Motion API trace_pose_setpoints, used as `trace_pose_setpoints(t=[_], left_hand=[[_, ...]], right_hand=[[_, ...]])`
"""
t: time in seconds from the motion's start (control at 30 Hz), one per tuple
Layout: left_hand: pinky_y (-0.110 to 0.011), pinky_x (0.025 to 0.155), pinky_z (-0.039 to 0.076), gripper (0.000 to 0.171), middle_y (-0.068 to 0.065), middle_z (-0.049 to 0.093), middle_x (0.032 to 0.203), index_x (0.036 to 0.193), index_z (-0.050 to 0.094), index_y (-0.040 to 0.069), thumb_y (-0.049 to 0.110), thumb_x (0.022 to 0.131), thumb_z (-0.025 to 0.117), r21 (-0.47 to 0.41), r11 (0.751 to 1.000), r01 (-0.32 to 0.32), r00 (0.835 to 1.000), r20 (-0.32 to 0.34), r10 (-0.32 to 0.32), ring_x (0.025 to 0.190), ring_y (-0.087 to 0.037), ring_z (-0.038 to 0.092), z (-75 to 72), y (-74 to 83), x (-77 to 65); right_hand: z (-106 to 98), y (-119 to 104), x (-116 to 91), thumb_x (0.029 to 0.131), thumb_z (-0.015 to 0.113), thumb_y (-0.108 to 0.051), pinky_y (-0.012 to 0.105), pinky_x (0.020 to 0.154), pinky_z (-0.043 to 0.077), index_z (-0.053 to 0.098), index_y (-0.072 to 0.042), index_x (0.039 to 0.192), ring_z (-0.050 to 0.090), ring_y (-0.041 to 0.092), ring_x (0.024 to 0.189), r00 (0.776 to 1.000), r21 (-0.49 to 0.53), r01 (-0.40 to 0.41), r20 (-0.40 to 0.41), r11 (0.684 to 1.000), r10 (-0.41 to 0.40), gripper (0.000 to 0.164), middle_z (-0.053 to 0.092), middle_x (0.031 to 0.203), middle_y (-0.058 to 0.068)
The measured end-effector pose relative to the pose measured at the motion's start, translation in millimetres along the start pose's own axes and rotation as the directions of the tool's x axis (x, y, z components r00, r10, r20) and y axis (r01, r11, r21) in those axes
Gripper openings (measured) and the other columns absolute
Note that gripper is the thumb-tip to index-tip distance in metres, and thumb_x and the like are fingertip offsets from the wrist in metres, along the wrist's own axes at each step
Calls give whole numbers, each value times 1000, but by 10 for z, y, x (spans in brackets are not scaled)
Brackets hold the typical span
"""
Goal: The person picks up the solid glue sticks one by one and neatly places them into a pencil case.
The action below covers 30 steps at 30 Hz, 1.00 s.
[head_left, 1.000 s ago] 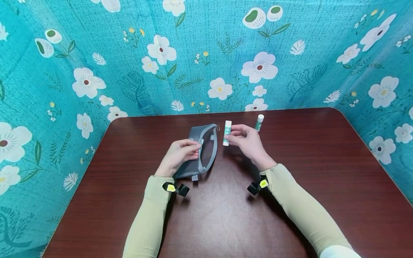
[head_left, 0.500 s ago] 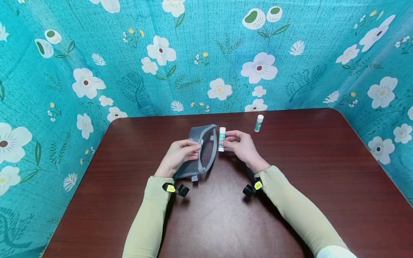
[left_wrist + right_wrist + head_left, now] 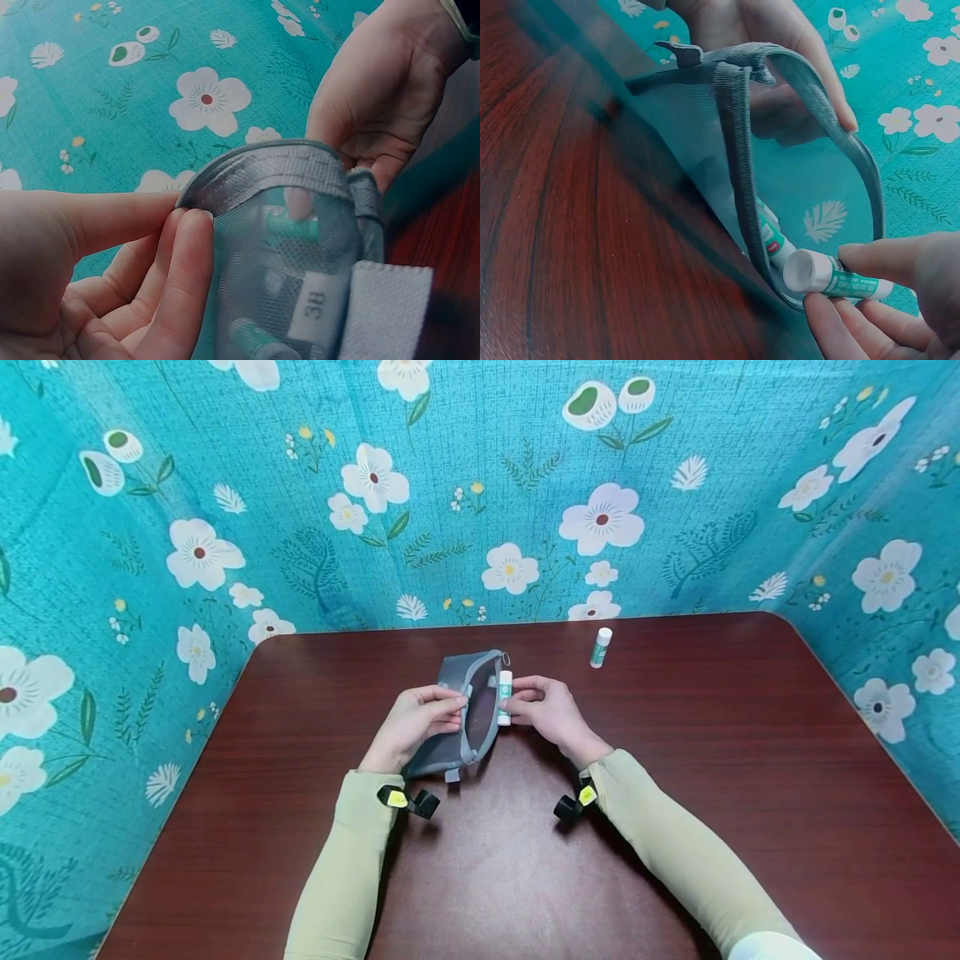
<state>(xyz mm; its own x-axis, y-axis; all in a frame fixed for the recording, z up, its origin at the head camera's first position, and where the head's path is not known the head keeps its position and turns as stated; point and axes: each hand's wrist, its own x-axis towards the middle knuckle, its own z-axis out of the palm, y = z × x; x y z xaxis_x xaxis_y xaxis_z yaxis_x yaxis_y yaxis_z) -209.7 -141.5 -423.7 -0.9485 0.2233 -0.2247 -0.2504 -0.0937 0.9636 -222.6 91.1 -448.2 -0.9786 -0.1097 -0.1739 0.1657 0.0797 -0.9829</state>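
A grey mesh zip pouch (image 3: 444,750) lies unzipped with its mouth gaping to the right. My left hand (image 3: 416,723) pinches the near-left rim of that mouth between thumb and fingers. Between the thumb and fingers of my right hand (image 3: 553,717) is a white-and-green glue stick (image 3: 505,687), capped, right at the pouch's right rim. From the right wrist, this held stick overlaps the mouth's lower end. Another glue stick (image 3: 774,240) lies inside the pouch, partly hidden by the zip edge; a green-and-white stick (image 3: 256,341) also shows through the mesh in the left wrist view.
One more glue stick (image 3: 601,648) stands on the dark red-brown table (image 3: 712,718), toward the back, right of the pouch. A teal flowered cloth (image 3: 450,510) hangs behind the table and along its sides. A pale tag (image 3: 386,307) sticks out from the pouch's end.
My right hand has carried the glue stick leftward and a little nearer, from beside the pouch to its rim. The left hand and the pouch have stayed put.
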Motion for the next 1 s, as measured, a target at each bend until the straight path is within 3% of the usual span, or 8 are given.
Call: trace_pose_setpoints(t=[0.4,0.77,1.0], left_hand=[[-30,74,62,18,-16,68,90,110,69,-7,4,96,71,0,1000,2,1000,-4,-2,71,-15,67,0,-2,7],[-28,73,62,21,-11,69,86,112,69,-9,6,96,71,9,1000,-7,1000,15,7,70,-14,68,-1,15,4],[-28,72,62,19,-11,68,85,111,69,-8,5,97,70,-1,1000,-10,1000,20,10,70,-14,67,-5,8,8]], right_hand=[[55,48,28,92,74,0,39,79,62,60,6,130,72,24,85,999,19,-37,11,999,37,41,67,103,20],[55,38,26,92,76,-10,38,78,62,62,5,130,72,27,88,999,-12,-21,24,1000,21,43,69,106,20],[34,-26,-19,94,76,-17,42,85,60,62,3,130,70,35,99,1000,-34,-5,14,999,6,44,70,110,19]])
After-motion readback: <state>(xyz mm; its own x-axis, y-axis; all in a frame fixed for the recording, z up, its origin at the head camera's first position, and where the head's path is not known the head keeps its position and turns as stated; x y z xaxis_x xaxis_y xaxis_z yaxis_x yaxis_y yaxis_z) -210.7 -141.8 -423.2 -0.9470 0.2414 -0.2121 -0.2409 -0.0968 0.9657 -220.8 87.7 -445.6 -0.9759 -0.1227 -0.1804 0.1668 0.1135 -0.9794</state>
